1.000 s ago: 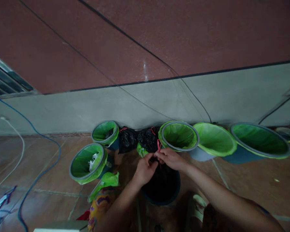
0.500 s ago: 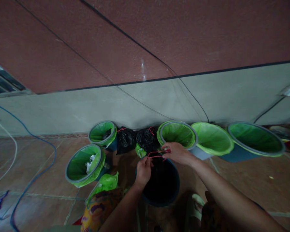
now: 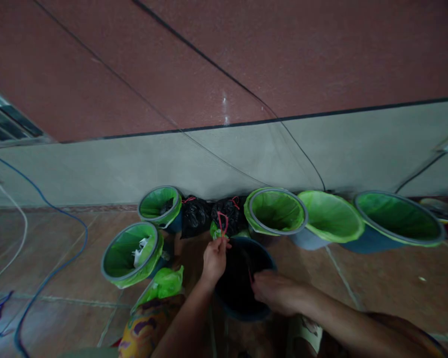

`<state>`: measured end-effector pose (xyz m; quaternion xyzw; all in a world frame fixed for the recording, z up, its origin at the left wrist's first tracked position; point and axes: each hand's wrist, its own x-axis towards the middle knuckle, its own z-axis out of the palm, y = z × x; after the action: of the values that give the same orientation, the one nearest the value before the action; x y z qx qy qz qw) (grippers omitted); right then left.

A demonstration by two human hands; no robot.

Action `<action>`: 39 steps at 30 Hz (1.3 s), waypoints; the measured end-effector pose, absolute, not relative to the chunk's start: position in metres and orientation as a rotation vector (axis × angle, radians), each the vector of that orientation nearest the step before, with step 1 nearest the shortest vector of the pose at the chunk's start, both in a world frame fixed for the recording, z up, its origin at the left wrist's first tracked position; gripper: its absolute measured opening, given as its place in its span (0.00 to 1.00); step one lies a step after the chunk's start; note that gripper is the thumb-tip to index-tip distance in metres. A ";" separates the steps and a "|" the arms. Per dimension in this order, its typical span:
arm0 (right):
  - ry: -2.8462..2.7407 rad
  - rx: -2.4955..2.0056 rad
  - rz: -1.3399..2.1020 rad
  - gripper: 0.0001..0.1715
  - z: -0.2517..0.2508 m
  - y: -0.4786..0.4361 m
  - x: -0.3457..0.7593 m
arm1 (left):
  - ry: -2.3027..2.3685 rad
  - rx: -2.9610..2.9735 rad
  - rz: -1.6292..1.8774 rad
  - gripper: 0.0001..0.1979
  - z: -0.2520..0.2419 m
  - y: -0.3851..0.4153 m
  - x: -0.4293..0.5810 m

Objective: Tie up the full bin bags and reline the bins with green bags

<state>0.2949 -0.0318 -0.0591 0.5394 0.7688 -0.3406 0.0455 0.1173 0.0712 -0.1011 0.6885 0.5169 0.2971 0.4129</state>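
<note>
A dark blue bin [image 3: 229, 311] lined with a black bag stands on the floor right in front of me. My left hand [image 3: 214, 257] is at the bin's far rim, pinched on a red drawstring [image 3: 221, 222] that loops up above its fingers. My right hand [image 3: 274, 293] is lower, over the bin's near right rim, fingers curled on the black bag [image 3: 237, 278] where another bit of red string shows. Two tied black bags [image 3: 211, 215] with red strings lie against the wall just beyond.
Green-lined bins stand around: two at the left [image 3: 131, 251], [image 3: 160, 205], three along the wall at the right [image 3: 276, 210], [image 3: 330, 216], [image 3: 397, 219]. A loose green bag [image 3: 164, 283] lies by my knee. Blue and white cables [image 3: 59, 263] trail over the tiled floor on the left.
Both hands were together pulling the red string at the far rim; now the right hand has dropped down to the bin's near right side and the left has lifted the string loop.
</note>
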 end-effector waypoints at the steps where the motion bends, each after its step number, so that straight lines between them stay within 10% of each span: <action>1: 2.436 1.582 -1.007 0.08 -0.057 -0.033 0.288 | 1.280 1.797 0.715 0.18 -0.099 0.069 0.119; 6: 2.589 1.786 -0.533 0.16 -0.051 -0.027 0.276 | 1.135 1.776 0.639 0.19 -0.098 0.064 0.125; 23: 2.802 1.543 -0.461 0.18 -0.049 -0.016 0.265 | 0.949 1.518 0.636 0.19 -0.103 0.069 0.126; 39: 2.409 2.190 -1.503 0.20 -0.041 0.021 0.288 | 0.660 1.675 0.123 0.11 -0.101 0.052 0.128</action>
<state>0.2880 0.0214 -0.0414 0.5957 0.6553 -0.4089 -0.2200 0.1279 0.0525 -0.1010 0.7285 0.2869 0.0535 0.6198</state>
